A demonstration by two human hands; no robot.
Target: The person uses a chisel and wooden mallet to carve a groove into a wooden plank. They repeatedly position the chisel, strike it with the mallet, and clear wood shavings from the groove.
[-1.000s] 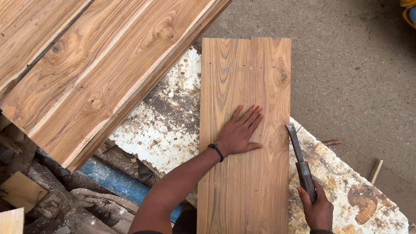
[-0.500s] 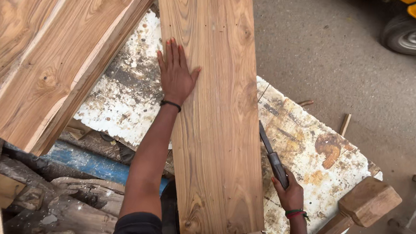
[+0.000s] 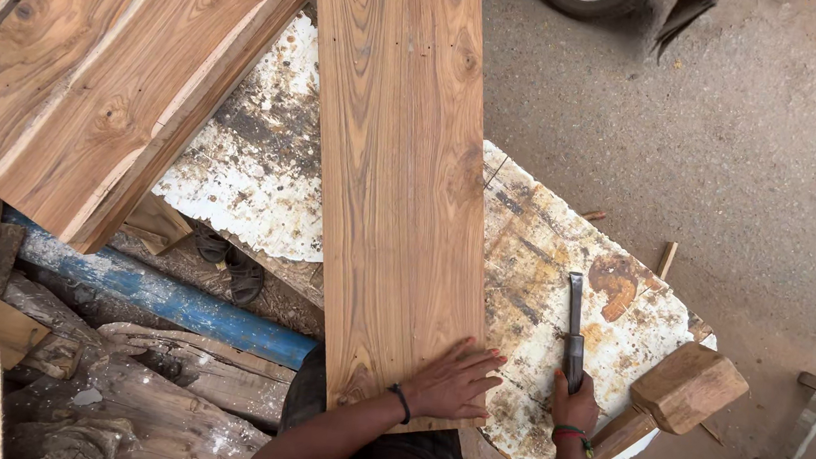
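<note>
My left hand (image 3: 449, 383) lies flat, fingers spread, pinning the near end of the wooden plank (image 3: 400, 189) that runs toward 12 o'clock, while my right hand (image 3: 574, 406) at 3 o'clock grips the chisel (image 3: 574, 328); next, likely, setting the blade.

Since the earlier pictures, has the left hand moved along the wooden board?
Yes. The left hand slid along the board, from its middle and then far part down to the near end, close to the person.
</note>
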